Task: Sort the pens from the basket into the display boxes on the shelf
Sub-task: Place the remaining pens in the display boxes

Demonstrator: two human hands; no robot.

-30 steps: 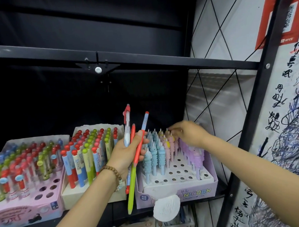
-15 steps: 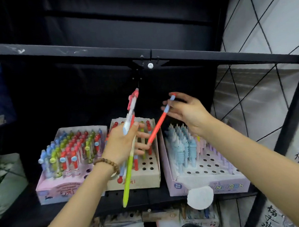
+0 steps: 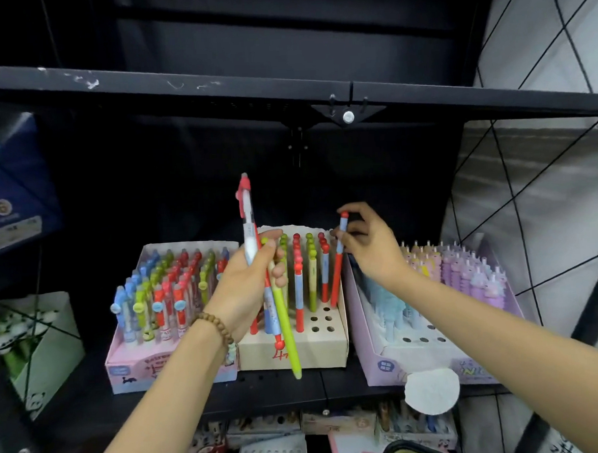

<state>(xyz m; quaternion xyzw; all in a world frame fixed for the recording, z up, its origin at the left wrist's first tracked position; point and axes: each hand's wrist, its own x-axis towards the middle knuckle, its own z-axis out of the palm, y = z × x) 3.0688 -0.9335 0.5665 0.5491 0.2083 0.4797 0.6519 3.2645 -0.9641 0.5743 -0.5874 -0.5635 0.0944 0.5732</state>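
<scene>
While the right hand (image 3: 370, 247) pinches the red pen (image 3: 338, 265) by its cap over the beige display box (image 3: 325, 348), keep it upright and steer its tip into a free hole at 5 o'clock; the left hand (image 3: 249, 290) grips spare pens (image 3: 281, 316).

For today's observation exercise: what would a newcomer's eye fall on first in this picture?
Probably the left hand at centre, gripping a bundle of pens with a lime-green pen slanting down past the shelf edge. Beside it, the right hand pinches a red pen standing at the right edge of the beige display box.
</scene>
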